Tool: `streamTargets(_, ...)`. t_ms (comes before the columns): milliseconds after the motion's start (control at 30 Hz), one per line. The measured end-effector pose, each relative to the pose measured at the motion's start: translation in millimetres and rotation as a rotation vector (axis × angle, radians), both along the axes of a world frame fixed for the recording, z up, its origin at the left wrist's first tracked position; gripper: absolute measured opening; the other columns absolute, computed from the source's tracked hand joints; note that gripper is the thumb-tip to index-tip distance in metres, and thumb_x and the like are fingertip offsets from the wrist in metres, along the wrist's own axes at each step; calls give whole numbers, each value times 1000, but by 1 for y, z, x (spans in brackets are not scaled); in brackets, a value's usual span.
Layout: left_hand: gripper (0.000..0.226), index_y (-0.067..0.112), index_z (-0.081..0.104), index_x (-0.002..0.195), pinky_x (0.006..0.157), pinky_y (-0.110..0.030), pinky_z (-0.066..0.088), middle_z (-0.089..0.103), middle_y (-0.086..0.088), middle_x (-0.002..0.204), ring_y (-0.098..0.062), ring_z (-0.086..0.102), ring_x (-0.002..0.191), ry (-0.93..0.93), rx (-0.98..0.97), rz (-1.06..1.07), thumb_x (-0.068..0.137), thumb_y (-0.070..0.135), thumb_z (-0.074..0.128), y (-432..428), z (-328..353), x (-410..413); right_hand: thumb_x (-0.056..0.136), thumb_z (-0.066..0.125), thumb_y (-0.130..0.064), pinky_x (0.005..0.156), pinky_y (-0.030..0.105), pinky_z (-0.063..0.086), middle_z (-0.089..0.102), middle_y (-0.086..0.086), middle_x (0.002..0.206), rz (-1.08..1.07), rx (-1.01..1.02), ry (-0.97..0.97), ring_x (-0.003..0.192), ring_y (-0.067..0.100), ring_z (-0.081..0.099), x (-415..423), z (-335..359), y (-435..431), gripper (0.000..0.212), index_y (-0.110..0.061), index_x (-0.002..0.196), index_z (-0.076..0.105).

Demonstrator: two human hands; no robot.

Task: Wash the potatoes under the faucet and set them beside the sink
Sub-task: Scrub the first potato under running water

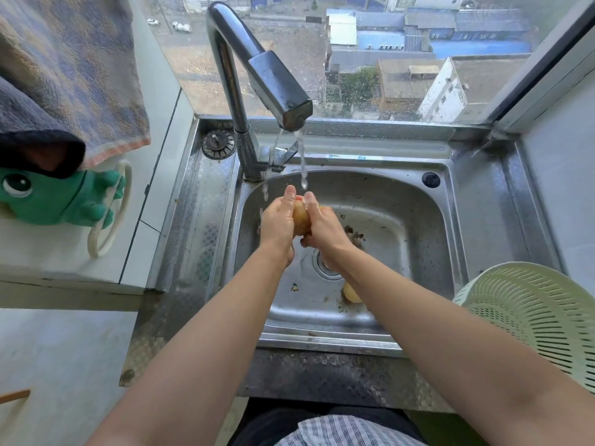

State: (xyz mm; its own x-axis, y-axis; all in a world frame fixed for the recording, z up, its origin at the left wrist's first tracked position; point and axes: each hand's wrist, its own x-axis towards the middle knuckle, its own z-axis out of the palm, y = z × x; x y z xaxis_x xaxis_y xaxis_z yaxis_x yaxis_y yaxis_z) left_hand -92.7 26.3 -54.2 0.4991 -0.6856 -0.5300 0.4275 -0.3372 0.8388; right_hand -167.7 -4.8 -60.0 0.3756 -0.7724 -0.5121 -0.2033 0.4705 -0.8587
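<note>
Daylight from a rain-spotted window falls on a stainless steel sink [402, 201] set in a patterned metal table [199, 220], with a bent chrome faucet [257, 75] running a thin stream of water [302, 162]. Under that stream a tan, oval potato [301, 218] is pressed between both palms: the left hand [277, 223] is cupped flat against its left side, fingers extended, and the right hand [322, 225] curls around its right side. A second pale potato [351, 292] lies in the basin, partly hidden by the right forearm, just beside the round drain [322, 267]. A pale green slotted plastic colander [531, 313] sits at the sink's right edge.

Wet skin makes the potato slippery, so in my judgement it could squirt free and knock into the drain or the dirt scraps [354, 236] nearby, picking the grit back up.
</note>
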Motion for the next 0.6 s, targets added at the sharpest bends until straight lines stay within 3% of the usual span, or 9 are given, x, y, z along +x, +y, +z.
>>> streamTargets(100, 33, 15, 53, 121, 75, -30, 56, 62, -3, 105, -16, 62, 91, -154, -187, -293, 93, 30, 61, 15, -3, 1, 102, 22, -43, 47, 25, 37, 54, 9, 73, -70, 115, 119, 56, 16, 43, -2, 9, -6, 53, -8, 88, 59)
streamTargets(167, 33, 20, 55, 114, 84, -35, 56, 61, -6, 108, -19, 61, 96, -265, -189, -261, 86, 35, 61, 18, -7, 4, 101, 20, -39, 47, 27, 35, 53, 10, 66, -43, 71, 191, 53, 18, 43, 1, 7, -8, 52, -8, 76, 54)
streamTargets(233, 28, 22, 57, 104, 86, -41, 53, 60, -7, 104, -21, 59, 94, -243, -153, -95, 84, 42, 55, 14, -8, 6, 103, 19, -42, 48, 28, 38, 53, 9, 60, -24, -58, 218, 50, 19, 45, 5, 2, -7, 58, -8, 71, 54)
streamTargets(300, 33, 17, 57, 101, 83, -43, 50, 60, -11, 102, -26, 58, 93, -131, -110, 67, 89, 47, 49, 7, -11, 6, 104, 19, -46, 55, 32, 45, 57, 10, 66, -16, -170, 212, 56, 20, 51, 8, -2, -8, 58, -9, 82, 58)
streamTargets(367, 38, 13, 60, 101, 83, -44, 53, 63, -17, 103, -32, 62, 94, -4, -76, 199, 97, 45, 40, 0, -10, 4, 104, 21, -48, 58, 30, 47, 54, 9, 78, 33, -152, 165, 61, 18, 51, 8, 2, -7, 51, -7, 108, 52)
streamTargets(433, 42, 14, 64, 97, 64, -36, 55, 65, -18, 103, -30, 62, 89, 19, 2, 234, 101, 41, 32, -6, -8, 1, 102, 26, -52, 50, 23, 42, 50, 9, 85, 62, -34, 53, 60, 14, 47, 8, 6, -4, 49, -8, 121, 37)
streamTargets(500, 42, 18, 62, 101, 47, -25, 49, 65, -16, 105, -26, 62, 85, -43, 20, 134, 102, 43, 30, -5, -4, -3, 100, 34, -55, 51, 25, 41, 51, 10, 92, 15, 36, -42, 65, 14, 49, 7, 7, -2, 53, -8, 125, 32)
streamTargets(600, 35, 13, 49, 123, 53, -23, 50, 62, -10, 104, -19, 62, 84, -84, -135, -60, 102, 40, 41, 5, -1, -7, 101, 31, -51, 49, 25, 39, 55, 9, 84, -49, -18, -19, 61, 13, 48, 8, 10, -8, 49, -8, 107, 52)
